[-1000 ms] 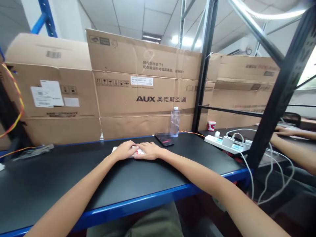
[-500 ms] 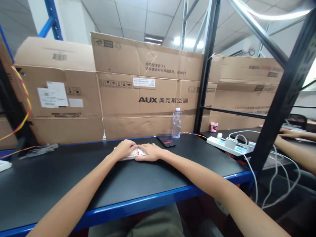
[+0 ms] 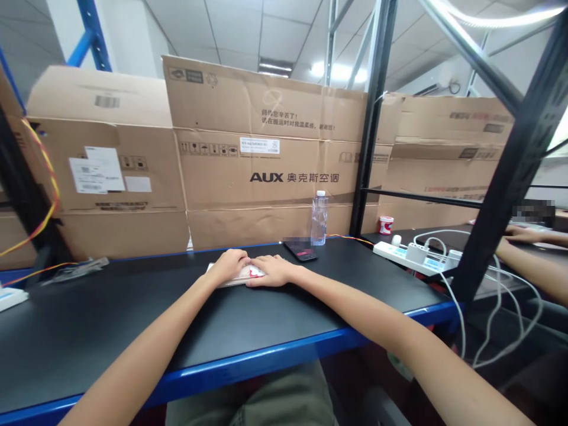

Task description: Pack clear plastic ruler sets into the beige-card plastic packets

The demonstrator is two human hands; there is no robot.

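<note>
The left hand (image 3: 228,265) and right hand (image 3: 273,271) rest palm-down, fingers slightly curved, on a flat white-and-red packet (image 3: 237,280); whether they grip it cannot be determined. The packet lies centrally near the far edge of the black, blue-edged workbench (image 3: 110,319). The fingers cover most of it, so its print, contents and whether it is opened cannot be determined. A black smartphone (image 3: 300,251) lies just beyond the right hand.

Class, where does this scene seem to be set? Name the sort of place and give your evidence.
Probably a workshop or light assembly room: a long black-topped bench with blue edging, a white power strip with plugged-in cables, and brown cardboard AUX air-conditioner cartons stacked behind a black steel rack upright.
</note>
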